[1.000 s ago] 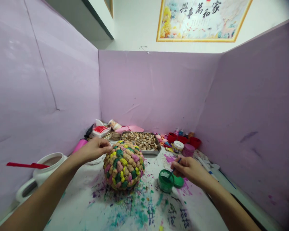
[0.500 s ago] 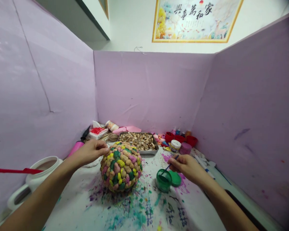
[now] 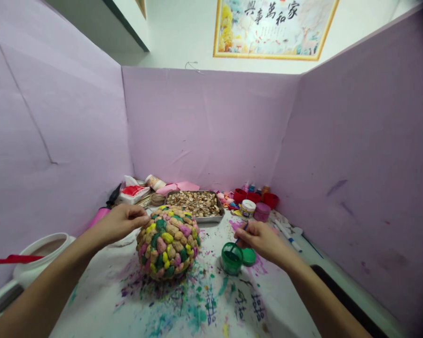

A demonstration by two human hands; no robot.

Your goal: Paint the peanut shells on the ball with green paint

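Note:
A ball covered in peanut shells (image 3: 169, 244), painted pink, yellow and green among bare tan ones, stands on the paint-spattered white table covering (image 3: 127, 310). My left hand (image 3: 121, 223) reaches to its upper left side, fingers together and fingertips against the shells. On the other side, my right hand (image 3: 257, 237) pinches a thin blue paintbrush (image 3: 237, 241). Its lower end is inside an uncapped jar of green paint (image 3: 231, 265). Beside that jar lies its green lid (image 3: 248, 257), partly behind my right hand.
Behind the ball is a metal tray (image 3: 215, 218) of peanut shells. Red cups (image 3: 270, 201), a white-lidded jar (image 3: 247, 208) and a pink jar (image 3: 262, 212) stand at back right. A white jug (image 3: 35, 263) with a red-handled tool is at left. Lilac panels (image 3: 204, 126) enclose three sides.
The view has turned slightly right, so everything sits further left. My right hand still holds the brush in the green jar, now steeper. My left hand stays at the ball.

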